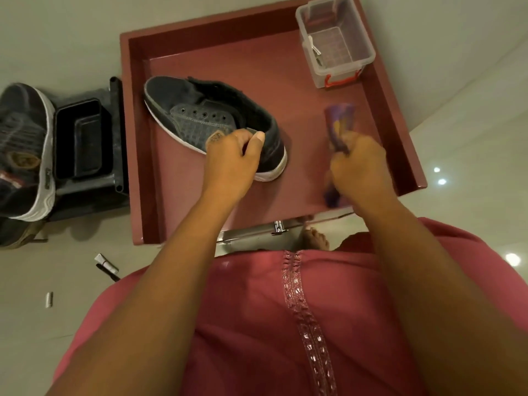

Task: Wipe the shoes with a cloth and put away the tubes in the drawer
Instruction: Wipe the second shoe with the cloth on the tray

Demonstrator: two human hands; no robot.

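Underneath, red tray on pale glossy floor; left hand gripping shoe, right hand clutching seemingly purple cloth.

left hand gripping shoe, right hand holding cloth

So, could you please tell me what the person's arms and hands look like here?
Both forearms are bare, with no sleeves, gloves, watch or rings visible on the left hand or right hand. The person wears a pink garment with a shiny embroidered strip down its front.
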